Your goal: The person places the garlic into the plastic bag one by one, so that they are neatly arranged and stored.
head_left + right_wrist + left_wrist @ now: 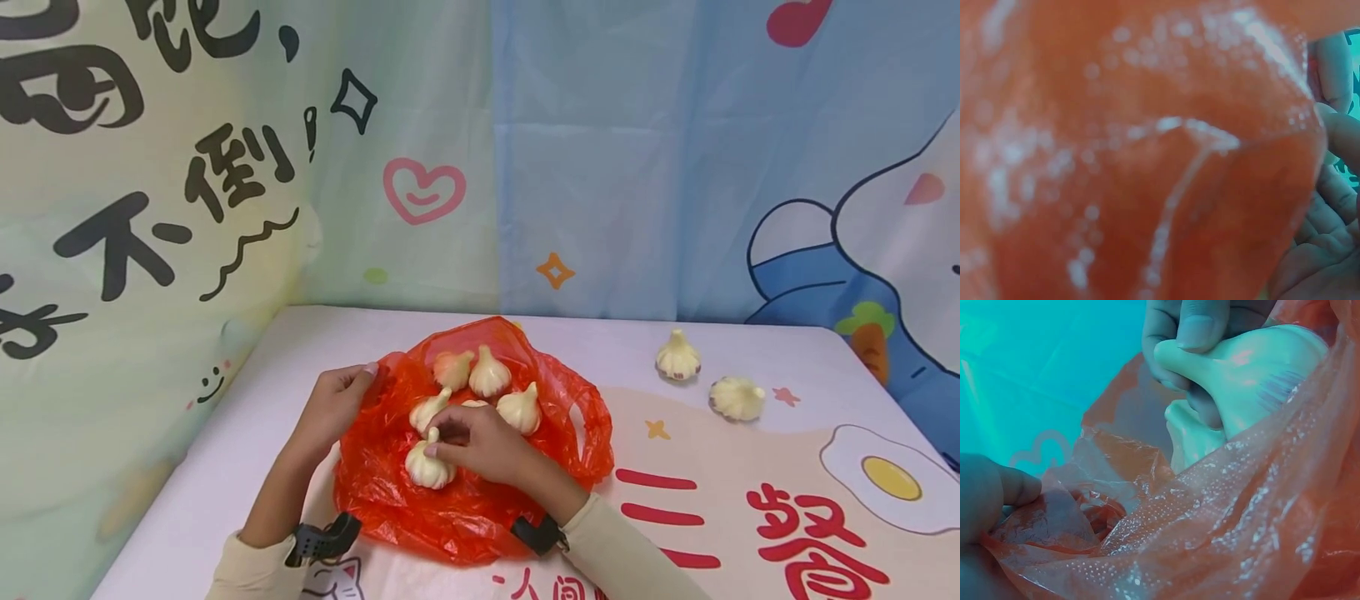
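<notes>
Both hands grip: the left hand [341, 408] pinches the left rim of a red plastic bag [420, 525] lying nearer the worktop's [243, 433] left edge, the right hand [483, 442] a garlic bulb [429, 468] beside other bulbs [490, 372] in it, two loose bulbs [678, 358] lying toward the far right corner.

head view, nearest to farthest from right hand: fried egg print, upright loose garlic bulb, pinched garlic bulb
1. Pinched garlic bulb, in right hand
2. Upright loose garlic bulb, right of red bag
3. Fried egg print, toward right edge
</notes>
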The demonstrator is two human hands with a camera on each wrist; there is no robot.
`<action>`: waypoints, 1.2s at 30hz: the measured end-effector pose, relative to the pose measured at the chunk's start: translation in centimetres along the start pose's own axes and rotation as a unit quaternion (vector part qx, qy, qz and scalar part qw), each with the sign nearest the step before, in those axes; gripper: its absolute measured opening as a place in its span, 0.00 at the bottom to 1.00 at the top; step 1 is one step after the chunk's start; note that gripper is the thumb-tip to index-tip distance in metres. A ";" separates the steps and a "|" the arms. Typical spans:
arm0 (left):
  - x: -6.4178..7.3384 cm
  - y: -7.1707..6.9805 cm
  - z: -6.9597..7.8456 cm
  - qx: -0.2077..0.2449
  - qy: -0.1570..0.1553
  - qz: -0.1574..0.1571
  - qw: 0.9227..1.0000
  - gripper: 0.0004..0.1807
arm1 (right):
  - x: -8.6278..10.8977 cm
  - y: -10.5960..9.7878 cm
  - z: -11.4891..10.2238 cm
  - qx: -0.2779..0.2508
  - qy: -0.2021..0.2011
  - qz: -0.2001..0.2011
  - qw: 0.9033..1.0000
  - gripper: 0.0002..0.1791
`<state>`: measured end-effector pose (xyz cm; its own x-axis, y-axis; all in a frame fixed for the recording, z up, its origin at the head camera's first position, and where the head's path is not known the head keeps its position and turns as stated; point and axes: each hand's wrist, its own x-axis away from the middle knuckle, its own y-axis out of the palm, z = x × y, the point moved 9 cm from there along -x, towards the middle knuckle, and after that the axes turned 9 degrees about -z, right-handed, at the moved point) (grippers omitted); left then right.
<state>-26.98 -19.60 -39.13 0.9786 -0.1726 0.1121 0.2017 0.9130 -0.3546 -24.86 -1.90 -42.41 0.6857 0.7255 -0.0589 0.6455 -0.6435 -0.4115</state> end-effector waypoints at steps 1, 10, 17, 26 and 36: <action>0.0 0.0 0.0 0.001 0.000 -0.001 1.000 0.25 | 0.0 0.1 0.1 0.006 0.003 -0.004 1.000 0.12; -0.1 0.1 0.1 0.006 0.012 -0.006 1.000 0.25 | 0.1 0.2 0.3 0.029 0.018 -0.017 0.999 0.14; -0.1 0.1 0.0 0.005 0.008 -0.005 1.000 0.25 | 0.1 0.1 0.4 0.014 0.017 -0.013 1.000 0.15; -0.2 0.0 -0.1 0.002 0.004 0.000 1.000 0.25 | 0.0 0.0 0.1 -0.020 -0.003 0.000 1.000 0.17; -0.1 0.0 -0.1 0.005 0.005 -0.001 1.000 0.25 | 0.0 -0.3 -0.1 -0.049 -0.013 0.008 0.999 0.22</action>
<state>-27.08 -19.62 -39.22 0.9786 -0.1776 0.1040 0.2030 0.9163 -0.3452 -24.97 -1.72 -42.23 0.6874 0.7208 -0.0893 0.6659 -0.6745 -0.3187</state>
